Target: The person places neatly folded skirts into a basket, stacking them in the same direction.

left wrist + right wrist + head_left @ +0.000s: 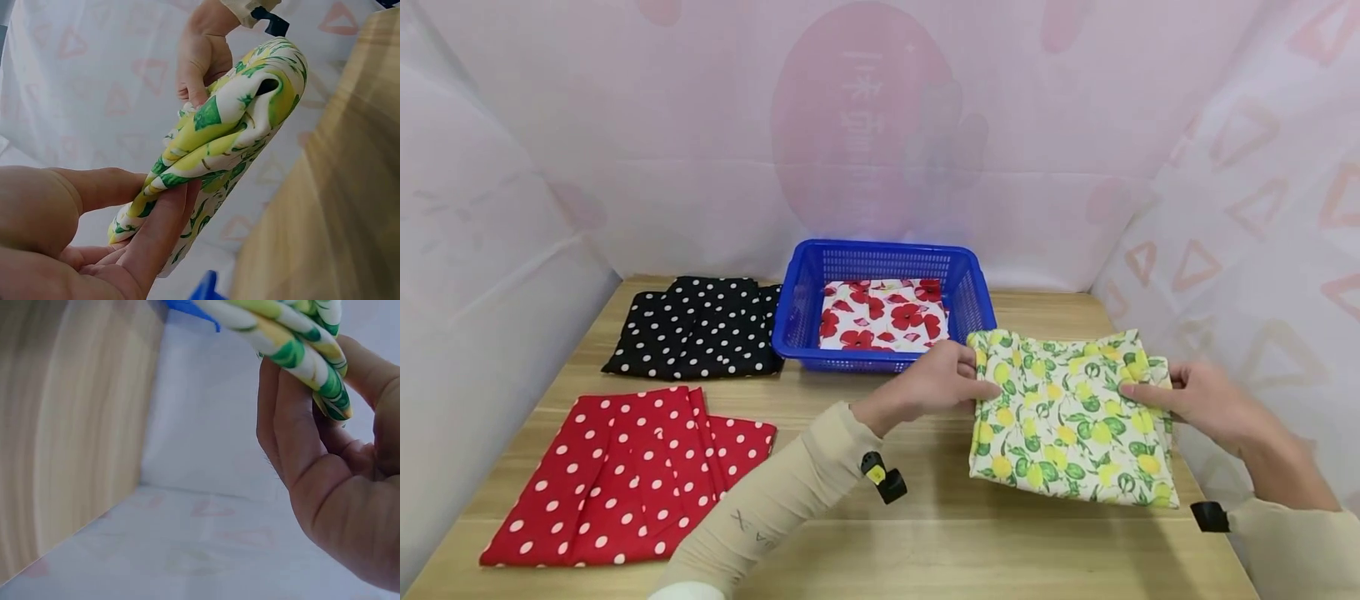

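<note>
A folded cloth [1071, 421] with a yellow lemon and green leaf print is held up above the table's right side. My left hand [936, 379] pinches its left edge, thumb on the near face and fingers behind. At the opposite edge my right hand [1213, 408] grips it the same way. Several folded layers of the lemon cloth [231, 125] show end-on in the left wrist view. In the right wrist view the right hand [331, 462] has thumb and fingers on either side of the cloth's [300, 353] layered edge.
A blue plastic basket [786, 325] stands at the back middle, with a folded red-flower cloth [880, 317] inside. Left of it lies a black polka-dot cloth [700, 329]. A red polka-dot cloth [617, 475] lies at the front left of the wooden table [925, 550]. Pale printed sheets wall the sides and back.
</note>
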A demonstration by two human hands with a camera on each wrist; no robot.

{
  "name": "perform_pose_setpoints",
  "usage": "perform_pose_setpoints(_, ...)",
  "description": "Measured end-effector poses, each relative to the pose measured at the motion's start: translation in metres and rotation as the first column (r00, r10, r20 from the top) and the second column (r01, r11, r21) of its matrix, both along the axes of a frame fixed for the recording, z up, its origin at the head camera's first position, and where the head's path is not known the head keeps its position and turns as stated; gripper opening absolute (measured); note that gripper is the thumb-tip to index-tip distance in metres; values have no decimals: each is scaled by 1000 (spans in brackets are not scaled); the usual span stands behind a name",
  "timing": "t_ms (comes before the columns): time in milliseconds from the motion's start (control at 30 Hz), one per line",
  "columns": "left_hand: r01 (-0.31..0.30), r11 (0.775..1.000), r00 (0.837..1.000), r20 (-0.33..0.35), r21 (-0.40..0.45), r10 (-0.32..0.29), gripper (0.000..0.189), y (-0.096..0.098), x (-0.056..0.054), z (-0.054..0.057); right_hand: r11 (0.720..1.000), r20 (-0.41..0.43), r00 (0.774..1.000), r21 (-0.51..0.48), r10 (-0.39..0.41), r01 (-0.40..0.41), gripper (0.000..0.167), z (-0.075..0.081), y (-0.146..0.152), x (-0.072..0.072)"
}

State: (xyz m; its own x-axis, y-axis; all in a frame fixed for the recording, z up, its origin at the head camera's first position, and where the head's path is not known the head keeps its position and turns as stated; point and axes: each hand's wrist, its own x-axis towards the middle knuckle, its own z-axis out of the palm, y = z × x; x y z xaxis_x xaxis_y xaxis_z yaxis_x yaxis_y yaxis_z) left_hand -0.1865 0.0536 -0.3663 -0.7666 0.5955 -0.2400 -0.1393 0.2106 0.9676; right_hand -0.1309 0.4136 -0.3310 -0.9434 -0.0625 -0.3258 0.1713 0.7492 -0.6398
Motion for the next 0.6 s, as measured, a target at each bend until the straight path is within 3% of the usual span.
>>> perform_pose_setpoints(300, -35, 999, 999, -37, -11, 34, 28, -36, -32, 42, 996, -27, 1000, 93, 6, -3, 53, 38, -37, -41)
perform_pose_setpoints(433, -57, 996, 995, -89, -65, 51, 28, -59, -49, 57, 991, -40, 999, 137, 14, -9, 61, 51, -59, -63)
perform_pose_setpoints(600, -139, 978, 981, -155, -155, 115, 32, -89, -68, 72, 992, -60, 998, 129, -3, 11, 67, 61, -90, -90)
